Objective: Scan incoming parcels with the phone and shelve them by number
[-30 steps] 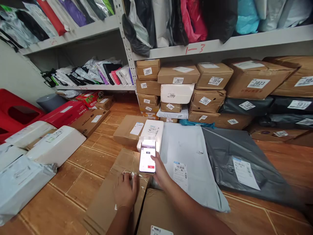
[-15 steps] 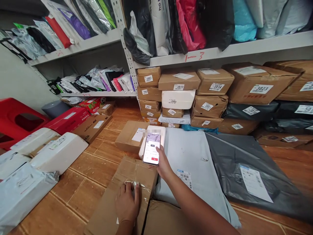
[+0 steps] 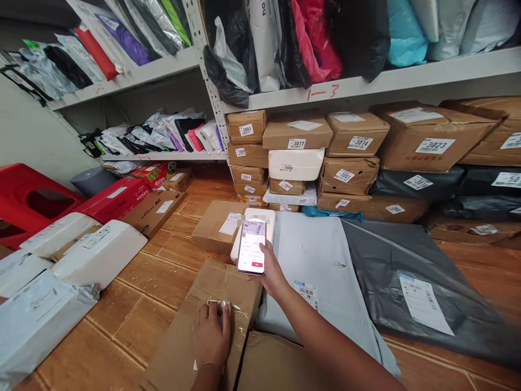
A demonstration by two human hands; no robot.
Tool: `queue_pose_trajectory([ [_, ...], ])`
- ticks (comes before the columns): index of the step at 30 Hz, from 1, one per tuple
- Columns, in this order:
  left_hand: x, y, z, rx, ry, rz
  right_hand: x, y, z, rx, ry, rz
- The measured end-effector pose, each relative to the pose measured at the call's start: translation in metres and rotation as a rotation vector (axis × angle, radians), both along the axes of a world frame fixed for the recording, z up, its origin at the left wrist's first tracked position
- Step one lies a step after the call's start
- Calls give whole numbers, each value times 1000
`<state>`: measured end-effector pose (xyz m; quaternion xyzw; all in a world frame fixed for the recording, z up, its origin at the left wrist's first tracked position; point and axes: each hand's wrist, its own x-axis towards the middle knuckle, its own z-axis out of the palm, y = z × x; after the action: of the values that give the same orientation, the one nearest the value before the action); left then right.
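Observation:
A lit phone (image 3: 251,247) is gripped in my right hand (image 3: 272,269), its screen facing up with a red button near the bottom. Under the phone lies a white package (image 3: 268,220). My left hand (image 3: 211,331) rests on a long brown carton (image 3: 175,345), near its taped upper part. Its fingers are bent at a small clear or shiny spot on the tape, too small to make out. Right of the carton is a large pale grey parcel (image 3: 313,250) with a label, partly behind my right forearm. Another brown box (image 3: 272,364) sits at the bottom.
Labelled boxes (image 3: 358,127) are stacked under a white shelf (image 3: 366,81) of bagged parcels. A dark grey parcel (image 3: 386,255) lies on the right. On the left are white packages (image 3: 101,252), a red box (image 3: 116,195) and a red stool (image 3: 32,190).
The phone's screen has changed: a small dark pop-up on it is gone. Both hands stay nearly where they were, and the view has shifted very slightly.

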<state>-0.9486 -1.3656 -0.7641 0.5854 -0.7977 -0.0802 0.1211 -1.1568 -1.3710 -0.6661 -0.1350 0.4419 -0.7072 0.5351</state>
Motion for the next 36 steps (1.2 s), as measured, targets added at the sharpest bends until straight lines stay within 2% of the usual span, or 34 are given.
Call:
queue_pose_trajectory([
  [6, -2, 0, 1, -6, -8, -2, -1, 9, 5, -47, 10, 37],
  [12, -8, 4, 9, -55, -31, 24, -6, 41, 10, -123, 4, 171],
  [23, 2, -2, -1, -20, -18, -14, -1, 87, 18, -201, 92, 314],
  [25, 2, -2, -1, 11, 1, -3, 4, 97, 12, -189, 77, 316],
  [28, 1, -1, -1, 56, 32, 15, 21, 115, -7, -135, -2, 313],
  [30, 0, 0, -1, 29, 48, 26, 35, 127, -24, -92, -65, 333],
  [32, -2, 2, 0, -33, 55, 27, 48, 135, -40, -52, -109, 288],
  [36, -5, 3, 2, -96, 42, 17, 64, 138, -56, -165, -119, 262],
])
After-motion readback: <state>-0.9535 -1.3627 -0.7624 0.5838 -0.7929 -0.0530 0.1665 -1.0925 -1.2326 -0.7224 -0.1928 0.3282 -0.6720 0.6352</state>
